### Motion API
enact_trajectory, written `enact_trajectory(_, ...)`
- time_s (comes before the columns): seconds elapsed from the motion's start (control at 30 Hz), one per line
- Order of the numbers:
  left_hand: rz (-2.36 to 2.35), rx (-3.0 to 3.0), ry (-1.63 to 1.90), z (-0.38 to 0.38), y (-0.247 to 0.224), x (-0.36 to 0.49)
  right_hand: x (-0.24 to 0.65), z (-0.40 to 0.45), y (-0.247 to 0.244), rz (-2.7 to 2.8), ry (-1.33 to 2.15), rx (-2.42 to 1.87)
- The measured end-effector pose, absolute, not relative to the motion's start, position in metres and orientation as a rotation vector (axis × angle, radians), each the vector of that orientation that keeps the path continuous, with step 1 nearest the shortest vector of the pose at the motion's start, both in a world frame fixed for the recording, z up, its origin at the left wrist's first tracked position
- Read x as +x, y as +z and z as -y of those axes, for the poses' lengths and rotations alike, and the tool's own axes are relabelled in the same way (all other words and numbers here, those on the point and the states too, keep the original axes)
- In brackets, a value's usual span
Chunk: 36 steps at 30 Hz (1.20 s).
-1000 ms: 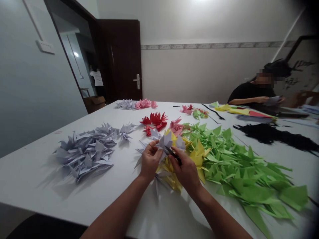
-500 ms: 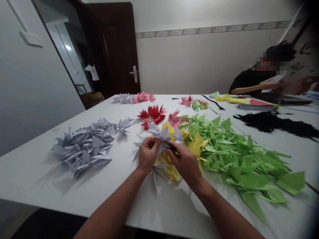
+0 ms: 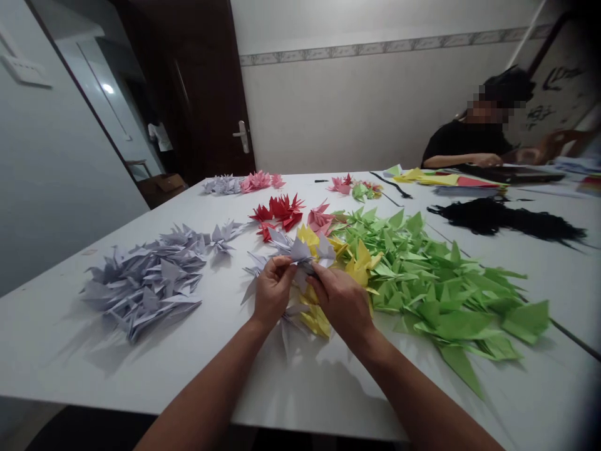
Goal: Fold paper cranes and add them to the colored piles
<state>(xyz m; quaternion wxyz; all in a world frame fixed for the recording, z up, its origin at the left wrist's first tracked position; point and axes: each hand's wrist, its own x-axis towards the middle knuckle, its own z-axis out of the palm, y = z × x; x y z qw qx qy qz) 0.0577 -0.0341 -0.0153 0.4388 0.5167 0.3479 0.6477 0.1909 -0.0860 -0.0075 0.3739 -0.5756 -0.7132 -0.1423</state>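
Note:
Near the middle of the table, a pale lavender folded paper crane (image 3: 301,254) is pinched between my two hands. My left hand (image 3: 272,291) grips its left side, fingers closed. From the right, my right hand (image 3: 342,299) closes thumb and forefinger at its near edge; a small dark bit shows by these fingertips, too small to name. Yellow paper cranes (image 3: 362,266) and more pale ones (image 3: 256,266) lie around and under my hands. A big heap of green paper cranes (image 3: 436,300) spreads to the right, and a pale lavender heap (image 3: 150,282) to the left.
Red cranes (image 3: 284,212) and pink cranes (image 3: 320,218) sit beyond my hands. A bundle of black cord (image 3: 502,219) lies at right, near stacked coloured paper (image 3: 436,179). Across the white table (image 3: 197,369) sits a person in black (image 3: 453,144). A door (image 3: 197,88) stands behind.
The dark tool that showed in my right hand is now almost wholly hidden, and those fingers have moved onto the crane's edge. The seated person's hands have lowered to the table. My view has shifted slightly.

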Motion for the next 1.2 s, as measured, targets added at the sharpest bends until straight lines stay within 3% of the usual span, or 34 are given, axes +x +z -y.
enact_trajectory(0.87, -0.889, 1.650, 1.769, 0.041, -0.013, 0.053, 0.193, 0.088, 0.012, 1.342, 0.896, -1.215)
enact_trajectory(1.2, -0.810, 1.764, 1.716, 0.045, -0.014, 0.055, 0.193, 0.082, 0.003, 1.130, 1.113, -1.117)
